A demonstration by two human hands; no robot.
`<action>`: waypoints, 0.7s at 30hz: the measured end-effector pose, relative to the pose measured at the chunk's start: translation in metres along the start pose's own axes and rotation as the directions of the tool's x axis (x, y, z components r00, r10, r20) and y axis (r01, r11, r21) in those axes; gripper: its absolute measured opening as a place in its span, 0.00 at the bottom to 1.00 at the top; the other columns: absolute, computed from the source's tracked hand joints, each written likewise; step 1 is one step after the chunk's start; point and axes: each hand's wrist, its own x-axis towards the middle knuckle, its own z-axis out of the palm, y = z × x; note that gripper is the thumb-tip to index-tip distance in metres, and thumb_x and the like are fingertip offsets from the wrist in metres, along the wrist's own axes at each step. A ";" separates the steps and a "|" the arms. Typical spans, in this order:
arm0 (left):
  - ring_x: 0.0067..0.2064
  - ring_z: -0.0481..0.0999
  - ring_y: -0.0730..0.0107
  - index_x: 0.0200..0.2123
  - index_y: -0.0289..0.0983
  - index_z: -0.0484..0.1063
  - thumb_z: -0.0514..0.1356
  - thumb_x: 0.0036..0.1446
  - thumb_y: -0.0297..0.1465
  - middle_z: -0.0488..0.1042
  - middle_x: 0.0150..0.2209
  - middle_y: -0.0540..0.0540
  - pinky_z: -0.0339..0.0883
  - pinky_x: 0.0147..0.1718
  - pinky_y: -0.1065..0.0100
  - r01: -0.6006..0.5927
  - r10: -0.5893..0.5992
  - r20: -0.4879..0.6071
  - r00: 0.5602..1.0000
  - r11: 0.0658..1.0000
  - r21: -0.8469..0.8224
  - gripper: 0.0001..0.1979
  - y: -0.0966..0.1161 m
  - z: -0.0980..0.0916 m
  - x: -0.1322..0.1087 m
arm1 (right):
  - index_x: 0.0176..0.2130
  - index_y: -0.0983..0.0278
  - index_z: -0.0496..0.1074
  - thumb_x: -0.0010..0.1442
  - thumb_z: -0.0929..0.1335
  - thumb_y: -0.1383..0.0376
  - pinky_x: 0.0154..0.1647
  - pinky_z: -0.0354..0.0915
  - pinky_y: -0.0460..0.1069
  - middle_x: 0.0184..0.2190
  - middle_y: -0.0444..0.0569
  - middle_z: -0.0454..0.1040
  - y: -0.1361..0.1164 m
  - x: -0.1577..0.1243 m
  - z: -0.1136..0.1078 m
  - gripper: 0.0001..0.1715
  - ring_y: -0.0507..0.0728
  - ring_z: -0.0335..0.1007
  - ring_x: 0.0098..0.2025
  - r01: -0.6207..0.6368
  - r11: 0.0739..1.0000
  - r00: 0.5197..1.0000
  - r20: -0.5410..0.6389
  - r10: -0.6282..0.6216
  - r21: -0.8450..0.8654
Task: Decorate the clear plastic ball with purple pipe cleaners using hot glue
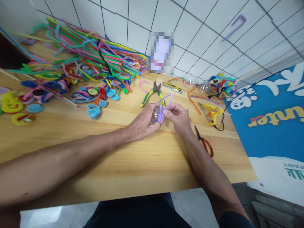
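My left hand is closed around a small clear plastic ball. Purple pipe cleaner is wound in bands over the ball's right side, and its loose end loops up above my fingers. With thumb and fingers, my right hand pinches the purple pipe cleaner at the edge of the ball. Just beyond both hands lie pliers with green and yellow handles. Scissors with red handles rest to the right of my right forearm.
Bundled coloured pipe cleaners and finished twisted shapes cover the back left. A phone, its area pixelated, leans on the tiled wall. A yellow glue gun with a cord lies right, near a utility knife. A blue banner hangs beyond the table's right edge.
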 end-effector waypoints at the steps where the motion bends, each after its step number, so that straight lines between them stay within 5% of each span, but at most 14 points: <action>1: 0.69 0.75 0.46 0.71 0.38 0.61 0.63 0.68 0.35 0.72 0.67 0.32 0.74 0.69 0.45 -0.006 0.006 0.002 1.000 1.000 -0.005 0.31 0.000 0.000 0.000 | 0.32 0.58 0.79 0.45 0.88 0.45 0.35 0.69 0.48 0.28 0.40 0.77 0.000 0.000 0.000 0.28 0.52 0.69 0.31 0.001 1.000 1.000 0.005 -0.001 0.002; 21: 0.63 0.78 0.53 0.67 0.42 0.63 0.65 0.70 0.33 0.73 0.62 0.38 0.79 0.59 0.52 -0.052 0.050 -0.017 0.999 0.995 -0.087 0.26 0.000 0.000 -0.002 | 0.34 0.59 0.75 0.47 0.87 0.44 0.32 0.64 0.48 0.28 0.39 0.71 -0.003 -0.010 0.003 0.31 0.51 0.63 0.30 0.014 1.000 1.000 0.020 -0.014 0.000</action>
